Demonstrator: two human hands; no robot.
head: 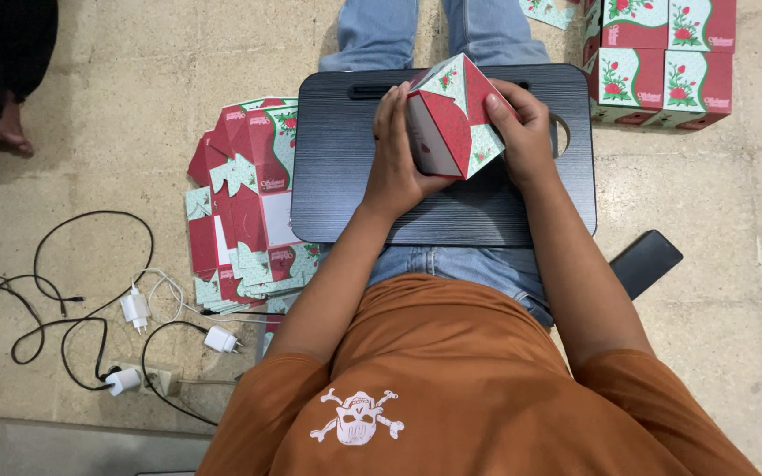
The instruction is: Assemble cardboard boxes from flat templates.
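Note:
A red, white and mint cardboard box (453, 119) with a rose pattern is held over a black lap tray (337, 167), one corner pointing up and its flaps partly folded. My left hand (394, 154) grips its left side, fingers curled over the top edge. My right hand (522, 132) clasps the right side, thumb on the red panel. The tray rests on my legs in blue jeans.
A heap of flat, unfolded box blanks (244, 203) lies on the floor left of the tray. Folded boxes (663, 57) are stacked at the top right. A dark phone (646, 260) lies by my right side. Cables, chargers and a power strip (138, 379) lie lower left. Another person's foot (11, 128) is at far left.

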